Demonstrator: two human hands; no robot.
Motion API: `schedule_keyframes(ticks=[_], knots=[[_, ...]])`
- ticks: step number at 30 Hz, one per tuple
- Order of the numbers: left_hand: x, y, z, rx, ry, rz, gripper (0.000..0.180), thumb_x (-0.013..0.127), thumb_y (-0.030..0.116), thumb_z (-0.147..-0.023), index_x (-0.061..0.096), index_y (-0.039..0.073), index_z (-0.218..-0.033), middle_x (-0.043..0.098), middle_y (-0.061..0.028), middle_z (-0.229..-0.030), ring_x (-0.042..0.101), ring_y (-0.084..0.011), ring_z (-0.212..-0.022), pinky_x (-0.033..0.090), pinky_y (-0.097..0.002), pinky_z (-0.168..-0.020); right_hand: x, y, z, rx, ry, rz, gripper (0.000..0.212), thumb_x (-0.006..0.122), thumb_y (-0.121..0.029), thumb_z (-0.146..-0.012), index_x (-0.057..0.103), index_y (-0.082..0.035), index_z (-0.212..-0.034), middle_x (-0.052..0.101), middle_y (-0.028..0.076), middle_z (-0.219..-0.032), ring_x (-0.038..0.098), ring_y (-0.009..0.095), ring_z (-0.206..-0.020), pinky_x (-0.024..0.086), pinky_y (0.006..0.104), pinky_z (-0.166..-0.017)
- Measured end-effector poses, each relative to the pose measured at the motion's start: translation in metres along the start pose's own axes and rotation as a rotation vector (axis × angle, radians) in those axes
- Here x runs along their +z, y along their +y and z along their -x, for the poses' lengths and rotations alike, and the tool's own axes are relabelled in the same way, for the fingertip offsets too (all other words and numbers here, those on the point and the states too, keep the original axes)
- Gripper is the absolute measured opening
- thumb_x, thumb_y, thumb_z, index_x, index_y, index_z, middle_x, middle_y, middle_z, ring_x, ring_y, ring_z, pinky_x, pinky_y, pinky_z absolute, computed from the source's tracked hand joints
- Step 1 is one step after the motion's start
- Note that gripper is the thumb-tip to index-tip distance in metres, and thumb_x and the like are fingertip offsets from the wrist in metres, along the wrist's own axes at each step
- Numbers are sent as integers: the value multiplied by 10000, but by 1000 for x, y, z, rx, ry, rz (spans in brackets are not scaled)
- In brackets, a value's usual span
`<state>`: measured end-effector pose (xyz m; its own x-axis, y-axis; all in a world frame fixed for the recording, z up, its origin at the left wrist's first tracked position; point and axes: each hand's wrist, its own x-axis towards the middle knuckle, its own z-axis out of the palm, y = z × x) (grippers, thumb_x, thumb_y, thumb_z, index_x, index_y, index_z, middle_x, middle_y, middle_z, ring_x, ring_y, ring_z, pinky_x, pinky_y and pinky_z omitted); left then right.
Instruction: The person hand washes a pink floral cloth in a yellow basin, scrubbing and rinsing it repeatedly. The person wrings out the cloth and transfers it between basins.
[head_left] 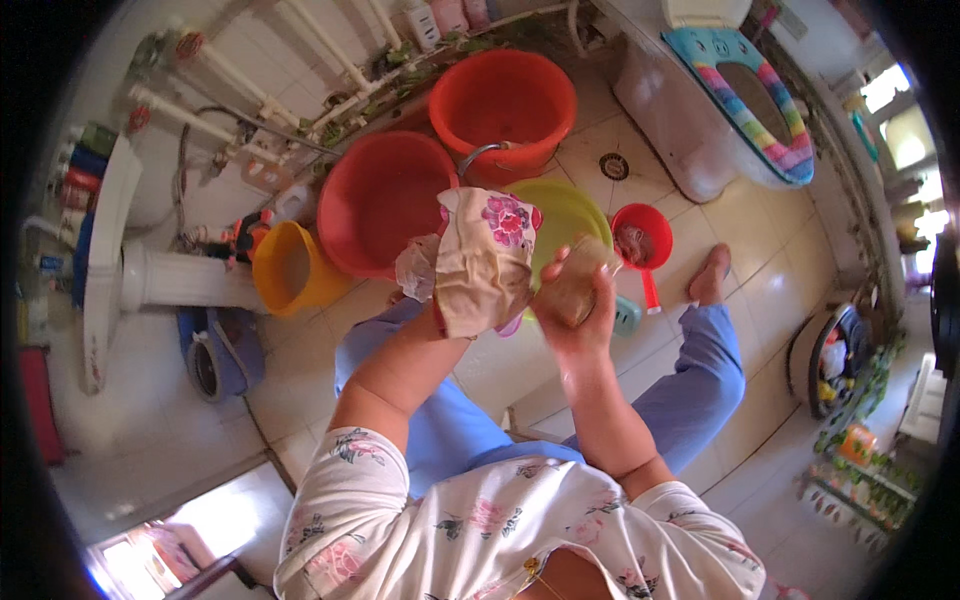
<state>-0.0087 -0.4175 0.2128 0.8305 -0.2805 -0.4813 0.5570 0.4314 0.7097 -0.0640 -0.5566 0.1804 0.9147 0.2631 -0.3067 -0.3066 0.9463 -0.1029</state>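
The right grip [588,322] holds a tan block-like object [573,285] just beside a beige flower-printed cloth [485,262] covering the left grip, whose closure cannot be determined

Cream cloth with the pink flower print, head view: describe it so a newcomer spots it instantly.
Start at the round coral-red plastic tub, left of the lime-green plastic basin. Just right of that tub, where the person's left forearm ends, is the crumpled cream fabric cloth. Its large pink flower sets it apart from the plain tan item in the right hand.
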Motion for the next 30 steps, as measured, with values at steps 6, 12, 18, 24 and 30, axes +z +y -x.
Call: schedule_keyframes(ticks=[6, 12, 18, 24, 30], knots=[[-30, -5, -14, 111, -244, 550, 301, 619, 330, -749, 549, 90, -916, 587, -113, -967, 571, -242, -894, 453, -360, -805, 33, -27, 12, 150, -243, 78, 692, 684, -378, -764, 376, -158, -1344, 566, 56, -953, 501, 147, -752, 449, 276, -717], [-37, 7, -17, 349, -201, 658, 303, 561, 371, -785, 544, 125, -961, 562, -96, -1003, 547, -242, -913, 438, -370, -830, 10, -40, 48, 364, -270, 509, 861, 699, -392, -761, 235, -110, -1429, 561, 67, -952, 517, 164, -761, 454, 282, -706], [-16, 0, -11, 387, -235, 678, 316, 503, 412, -821, 540, 160, -1006, 537, -79, -1039, 524, -242, -933, 423, -379, -854, 13, -67, -16, -198, -275, 1474, 728, 657, -280, -833, 289, -31, -1410, 558, 141, -1140, 569, 217, -995, 455, 328, -854], [2, 1, -15, 441, -247, 697, 337, 445, 453, -856, 535, 194, -1052, 512, -62, -1075, 500, -242, -952, 408, -389, -879, 68, 7, -86, -910, -291, 2238, 488, 616, -272, -815, 499, -143, -1271, 552, 150, -1095, 514, 347, -1000, 423, 467, -838], [-4, 11, -14, 439, -280, 701, 365, 387, 494, -892, 531, 229, -1097, 488, -45, -1111, 476, -241, -972, 393, -399, -903, 58, 43, -14, -1168, -623, 2413, 545, 643, -477, -713, 576, -251, -1204, 547, 27, -1022, 523, 251, -897, 395, 447, -762]])
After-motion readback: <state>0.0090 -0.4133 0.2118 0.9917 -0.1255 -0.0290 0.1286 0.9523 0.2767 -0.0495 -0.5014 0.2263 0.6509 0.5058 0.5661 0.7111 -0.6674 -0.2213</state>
